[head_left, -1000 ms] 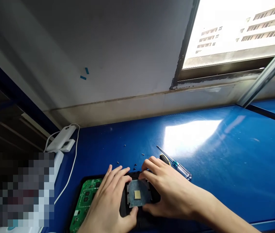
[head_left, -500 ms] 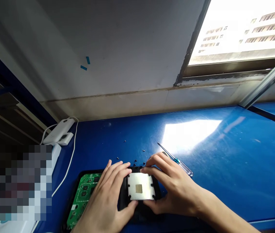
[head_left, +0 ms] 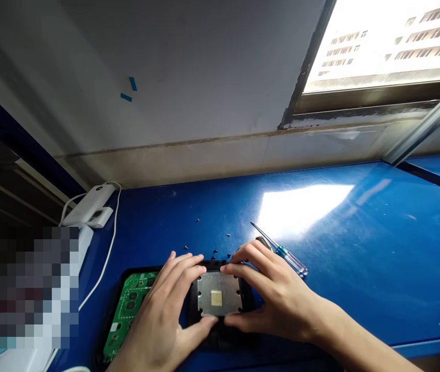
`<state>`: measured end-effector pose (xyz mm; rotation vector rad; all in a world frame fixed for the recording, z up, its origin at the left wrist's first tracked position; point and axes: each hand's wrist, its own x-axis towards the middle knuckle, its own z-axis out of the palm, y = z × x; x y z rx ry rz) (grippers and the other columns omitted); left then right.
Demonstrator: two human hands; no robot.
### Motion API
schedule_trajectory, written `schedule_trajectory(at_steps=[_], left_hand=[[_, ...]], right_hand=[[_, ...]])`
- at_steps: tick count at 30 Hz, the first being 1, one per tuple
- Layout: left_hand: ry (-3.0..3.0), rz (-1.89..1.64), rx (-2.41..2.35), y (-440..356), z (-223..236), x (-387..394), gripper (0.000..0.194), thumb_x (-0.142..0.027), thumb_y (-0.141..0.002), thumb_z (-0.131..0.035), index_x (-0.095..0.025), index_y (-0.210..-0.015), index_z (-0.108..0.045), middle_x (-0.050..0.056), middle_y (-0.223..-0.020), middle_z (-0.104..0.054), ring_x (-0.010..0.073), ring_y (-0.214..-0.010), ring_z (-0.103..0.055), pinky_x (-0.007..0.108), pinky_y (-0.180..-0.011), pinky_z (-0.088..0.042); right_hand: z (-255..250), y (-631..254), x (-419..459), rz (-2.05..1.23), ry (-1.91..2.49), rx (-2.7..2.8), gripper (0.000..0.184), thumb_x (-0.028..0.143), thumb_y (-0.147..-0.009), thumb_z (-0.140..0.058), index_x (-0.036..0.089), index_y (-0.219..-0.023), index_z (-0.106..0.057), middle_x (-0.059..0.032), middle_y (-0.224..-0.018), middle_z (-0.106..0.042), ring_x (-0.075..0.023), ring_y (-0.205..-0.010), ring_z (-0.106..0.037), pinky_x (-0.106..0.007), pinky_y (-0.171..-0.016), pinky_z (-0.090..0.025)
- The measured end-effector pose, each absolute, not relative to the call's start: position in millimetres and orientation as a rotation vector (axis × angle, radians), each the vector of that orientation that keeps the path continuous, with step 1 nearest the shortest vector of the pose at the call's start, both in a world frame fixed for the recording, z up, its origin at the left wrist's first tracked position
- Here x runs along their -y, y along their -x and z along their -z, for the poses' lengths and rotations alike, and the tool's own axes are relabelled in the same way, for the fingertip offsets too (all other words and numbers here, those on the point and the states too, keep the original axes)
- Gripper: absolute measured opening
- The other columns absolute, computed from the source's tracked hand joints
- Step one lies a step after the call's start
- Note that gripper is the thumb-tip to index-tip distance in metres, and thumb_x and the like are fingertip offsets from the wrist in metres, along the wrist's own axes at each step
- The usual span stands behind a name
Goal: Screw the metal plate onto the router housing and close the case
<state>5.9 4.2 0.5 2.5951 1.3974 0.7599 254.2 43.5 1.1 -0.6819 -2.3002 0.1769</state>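
A square metal plate [head_left: 225, 285] with notched sides and a small yellowish pad [head_left: 216, 298] in its centre lies on the black casing [head_left: 194, 305]. My right hand [head_left: 272, 287] grips its right part, index fingertip at the far edge and thumb at the near edge. My left hand [head_left: 173, 305] holds its left part the same way, the other fingers stretched over the casing. Left of that hand, a green circuit board [head_left: 132, 305] shows, partly covered by it. Several small screws [head_left: 215, 251] lie just beyond the casing.
A screwdriver [head_left: 282, 250] with a clear handle lies beyond my right hand, beside a black and yellow object [head_left: 263, 243]. At the left are a white power strip [head_left: 91, 204] and a white cable [head_left: 105, 263]. A wall stands behind the blue tabletop [head_left: 359, 258].
The metal plate looks duller and greyer, its bright glare gone, and its notches read lighter. Both hands keep their grip on it. The whole view has shifted slightly.
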Motion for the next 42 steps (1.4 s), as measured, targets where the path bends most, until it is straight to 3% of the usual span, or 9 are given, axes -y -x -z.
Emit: schedule_trajectory(at_steps=[18, 25, 34, 39, 42], left_hand=[[-2.493, -0.725, -1.463, -1.5, 3.6, -3.0, 0.051, -0.029, -0.086, -0.075, -0.035, -0.129, -0.048, 0.006, -0.143, -0.069, 0.0346, -0.139, -0.06, 0.066, -0.11, -0.052], [-2.611, -0.83, -1.419, -4.9, 2.0, -5.9, 0.049, -0.026, -0.085, -0.074, -0.03, -0.127, -0.05, 0.011, -0.135, -0.073, 0.0348, -0.128, -0.069, 0.069, -0.106, -0.054], [-2.805, -0.799, -1.404, 1.9, -4.4, -4.9, 0.045, -0.032, -0.091, -0.07, -0.026, -0.132, -0.053, 0.012, -0.137, -0.071, 0.0365, -0.133, -0.062, 0.07, -0.11, -0.051], [-2.88, -0.721, -1.422, -7.7, -13.2, -4.0, 0.051, -0.025, -0.091, -0.069, -0.029, -0.14, -0.055, 0.008, -0.139, -0.067, 0.0354, -0.135, -0.057, 0.06, -0.112, -0.051], [-2.827, -0.764, -1.518, -20.5, -13.3, -3.1, 0.056, -0.022, -0.092, -0.069, -0.032, -0.145, -0.056, 0.007, -0.124, -0.068, 0.0326, -0.12, -0.062, 0.045, -0.094, -0.063]], right_hand=[[0.4, -255.1, -43.4, -0.08, 0.71, 2.262, 0.054, 0.051, -0.083, -0.083, 0.011, -0.116, -0.068, -0.0129, -0.102, -0.068, -0.0247, -0.087, -0.061, -0.039, -0.072, -0.057], [-0.4, -252.6, -44.4, -0.053, 0.644, 2.199, 0.051, 0.051, -0.086, -0.079, 0.01, -0.114, -0.068, -0.0127, -0.1, -0.069, -0.0229, -0.085, -0.06, -0.036, -0.072, -0.057], [-0.4, -248.1, -43.6, 0.006, 0.589, 2.128, 0.05, 0.052, -0.088, -0.077, 0.008, -0.11, -0.069, -0.0122, -0.094, -0.069, -0.0214, -0.082, -0.059, -0.035, -0.071, -0.057], [-1.8, -246.6, -42.8, 0.065, 0.583, 2.088, 0.049, 0.054, -0.09, -0.075, 0.01, -0.112, -0.067, -0.0114, -0.094, -0.068, -0.0219, -0.084, -0.06, -0.036, -0.073, -0.058], [-3.2, -246.7, -42.3, 0.085, 0.562, 2.045, 0.054, 0.054, -0.088, -0.077, 0.01, -0.117, -0.064, -0.0108, -0.094, -0.067, -0.0213, -0.083, -0.062, -0.035, -0.073, -0.058]])
